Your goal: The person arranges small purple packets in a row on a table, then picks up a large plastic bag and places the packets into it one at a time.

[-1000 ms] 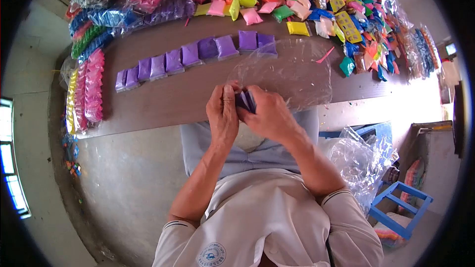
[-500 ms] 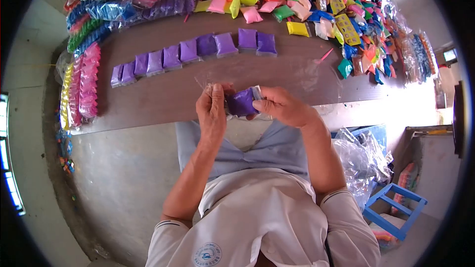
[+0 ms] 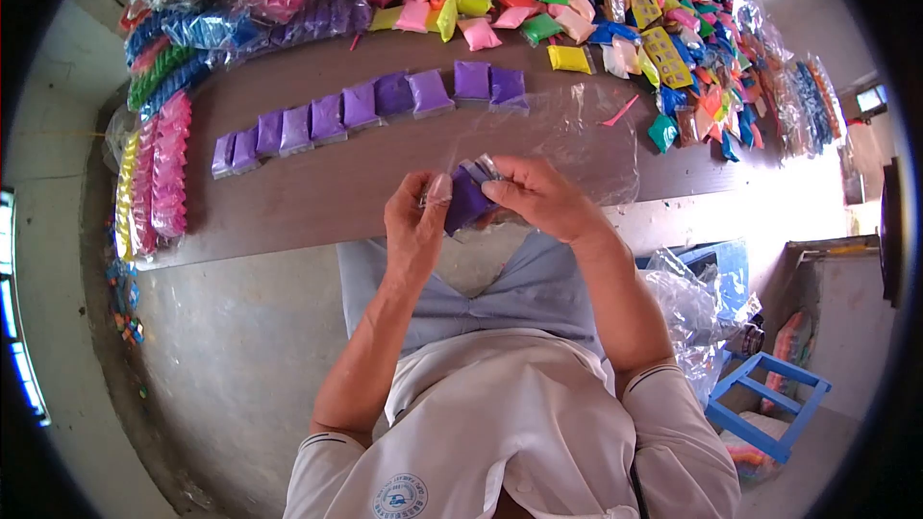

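A dark purple packet (image 3: 467, 200) with a clear edge is held between my two hands, over the table's front edge. My left hand (image 3: 419, 211) grips its left side, thumb on top. My right hand (image 3: 538, 194) pinches its upper right corner, where the clear film looks folded. Beyond my hands, a slightly curved row of several purple packets (image 3: 327, 117) lies on the brown table (image 3: 317, 187). A clear plastic bag (image 3: 596, 149) lies flat to the right of the row.
A large heap of coloured packets (image 3: 577, 0) covers the back right. Stacked pink strips (image 3: 170, 168) stand at the left edge, with bundled packets (image 3: 207, 29) behind. A pink stick (image 3: 620, 111) and yellow packet (image 3: 570, 59) lie at the right. A blue stool (image 3: 769, 404) stands at lower right.
The packet in my hands has turned and tilted, and its clear edge is now folded near my right fingers. My right hand has moved slightly up and left. The clear bag now lies more visibly spread.
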Demonstrator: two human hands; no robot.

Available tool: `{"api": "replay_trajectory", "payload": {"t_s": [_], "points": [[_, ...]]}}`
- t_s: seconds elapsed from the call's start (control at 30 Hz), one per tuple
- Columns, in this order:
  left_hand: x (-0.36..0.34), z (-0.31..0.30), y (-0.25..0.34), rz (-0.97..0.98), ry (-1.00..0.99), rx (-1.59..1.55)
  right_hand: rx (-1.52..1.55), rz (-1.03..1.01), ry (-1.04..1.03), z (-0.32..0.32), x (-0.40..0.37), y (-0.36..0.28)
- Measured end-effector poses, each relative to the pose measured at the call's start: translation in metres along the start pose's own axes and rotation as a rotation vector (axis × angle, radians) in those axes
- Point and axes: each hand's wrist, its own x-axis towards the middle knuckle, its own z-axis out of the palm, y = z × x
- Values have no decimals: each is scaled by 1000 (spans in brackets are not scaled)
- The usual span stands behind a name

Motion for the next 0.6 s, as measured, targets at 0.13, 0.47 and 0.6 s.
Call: {"api": "replay_trajectory", "payload": {"t_s": [0.13,0.47,0.6], "points": [[2,-5,-1,29,-63,39,31,-36,40,3,2,3],[3,-4,-12,78,-47,83,-199,51,147,6,4,-12],[1,-1,-12,67,-21,140,-330,110,190,9,8,-11]]}}
